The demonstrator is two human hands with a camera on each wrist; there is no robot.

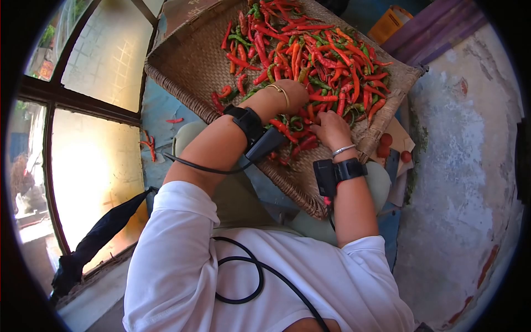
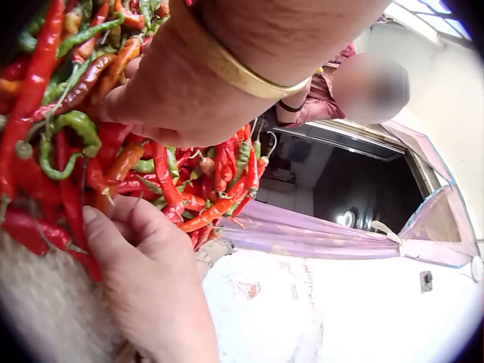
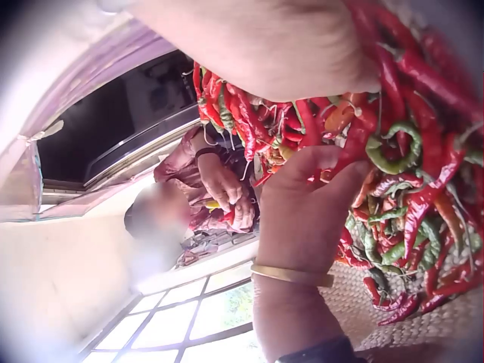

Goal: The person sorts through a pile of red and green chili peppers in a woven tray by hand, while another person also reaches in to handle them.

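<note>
Long red, orange and green peppers (image 1: 310,47) lie heaped in a woven tray (image 1: 182,66). My left hand (image 1: 290,95), with a gold bangle, reaches into their near side. In the right wrist view, the left hand (image 3: 302,200) holds a red pepper (image 3: 354,142) between thumb and fingers. My right hand (image 1: 333,131) is close beside it, to the right. The left wrist view shows the right hand (image 2: 155,265) with thumb and bent forefinger close together at the lower end of an orange pepper (image 2: 121,168); its other fingertips are partly hidden.
The tray's near rim (image 1: 287,191) lies over my knees. Round red items (image 1: 384,145) and a phone (image 1: 392,164) lie right of it, near a rough wall (image 1: 459,138). Windows (image 1: 99,166) stand at left. Another person's hands (image 3: 227,193) hold peppers across the heap.
</note>
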